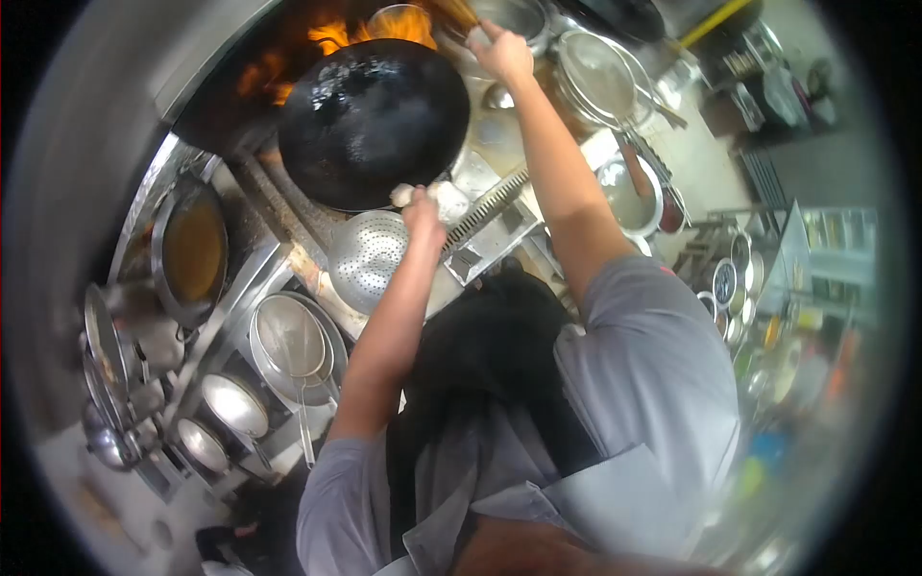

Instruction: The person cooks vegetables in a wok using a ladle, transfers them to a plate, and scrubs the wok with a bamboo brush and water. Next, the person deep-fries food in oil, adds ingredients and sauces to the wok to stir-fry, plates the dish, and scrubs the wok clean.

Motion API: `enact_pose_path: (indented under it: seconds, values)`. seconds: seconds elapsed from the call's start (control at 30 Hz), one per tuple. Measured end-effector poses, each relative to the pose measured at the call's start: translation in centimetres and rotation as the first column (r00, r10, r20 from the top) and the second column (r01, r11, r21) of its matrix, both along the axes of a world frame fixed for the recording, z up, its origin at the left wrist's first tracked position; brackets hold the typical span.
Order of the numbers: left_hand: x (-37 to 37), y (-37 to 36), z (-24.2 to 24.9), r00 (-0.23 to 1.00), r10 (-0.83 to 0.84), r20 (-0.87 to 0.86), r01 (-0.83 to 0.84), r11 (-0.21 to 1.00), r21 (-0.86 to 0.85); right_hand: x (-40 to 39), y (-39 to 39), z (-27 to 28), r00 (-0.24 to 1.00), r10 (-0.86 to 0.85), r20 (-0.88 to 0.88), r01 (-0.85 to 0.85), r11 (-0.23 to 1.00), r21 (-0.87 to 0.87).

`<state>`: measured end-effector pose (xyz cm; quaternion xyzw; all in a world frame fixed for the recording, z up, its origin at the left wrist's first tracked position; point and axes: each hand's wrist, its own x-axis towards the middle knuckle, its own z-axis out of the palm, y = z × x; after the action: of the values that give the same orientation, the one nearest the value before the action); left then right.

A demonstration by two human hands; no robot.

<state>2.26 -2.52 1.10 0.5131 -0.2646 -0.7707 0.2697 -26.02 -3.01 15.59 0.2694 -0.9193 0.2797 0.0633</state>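
Note:
A large black wok sits over the burner, its dark inside glossy in places, with orange flames behind its far rim. At the wok's near rim, my left hand is closed on a white cloth. Whether the wok's handle lies under that cloth is hidden. Just below this hand rests a perforated metal strainer. Farther off, to the right of the wok, my right hand is closed around a wooden handle; its tool end cannot be made out.
Left of the stove stands a pan of brown liquid. Fine-mesh strainers and ladles lie at lower left. A mesh sieve and a white-rimmed pot are at right. Shelves with bowls stand farther right.

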Motion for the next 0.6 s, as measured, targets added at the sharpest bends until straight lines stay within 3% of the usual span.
enact_pose_path:
  seconds: [0.1, 0.17, 0.2, 0.27, 0.37, 0.4, 0.43, 0.5, 0.57, 0.6]
  values:
    - [3.7, 0.3, 1.9, 0.984, -0.028, -0.177, 0.050, 0.991, 0.124, 3.5, 10.0, -6.1, 0.997, 0.074, 0.011, -0.072, 0.991, -0.114]
    - [7.1, 1.9, 4.4, 0.993, -0.072, -0.091, 0.079, 0.994, 0.074, 7.0, 15.9, -9.7, 0.984, 0.000, 0.177, -0.022, 0.992, 0.124]
    - [9.1, 2.6, 4.5, 0.988, -0.130, -0.080, 0.135, 0.988, 0.071, 7.7, 18.3, -13.8, 0.988, 0.049, 0.148, -0.061, 0.995, 0.077]
    - [12.8, 3.8, 3.1, 0.979, -0.195, -0.057, 0.199, 0.977, 0.082, 10.0, 21.2, -15.2, 0.949, 0.050, 0.312, -0.124, 0.967, 0.223]
    - [16.0, 6.6, 1.5, 0.968, -0.244, -0.058, 0.248, 0.965, 0.089, 9.6, 23.8, -18.8, 0.942, 0.185, 0.278, -0.239, 0.955, 0.173]
    - [16.5, 7.3, 1.8, 0.961, -0.268, -0.067, 0.273, 0.958, 0.084, 9.1, 24.8, -19.0, 0.967, 0.155, 0.201, -0.195, 0.960, 0.202]
    - [16.7, 8.0, 1.9, 0.957, -0.282, -0.067, 0.286, 0.956, 0.069, 8.2, 25.7, -19.0, 0.992, -0.001, 0.130, -0.035, 0.962, 0.272]
    - [17.4, 9.7, 2.3, 0.966, -0.257, -0.027, 0.259, 0.962, 0.084, 7.0, 29.7, -19.3, 0.958, -0.270, 0.094, 0.240, 0.937, 0.253]
    - [17.8, 11.2, 1.8, 0.962, -0.272, -0.038, 0.274, 0.961, 0.046, 6.8, 33.5, -19.2, 0.860, -0.466, 0.210, 0.375, 0.854, 0.361]
    - [17.7, 12.2, 2.0, 0.960, -0.280, -0.015, 0.280, 0.960, 0.012, 6.4, 35.2, -19.1, 0.855, -0.401, 0.330, 0.254, 0.877, 0.407]
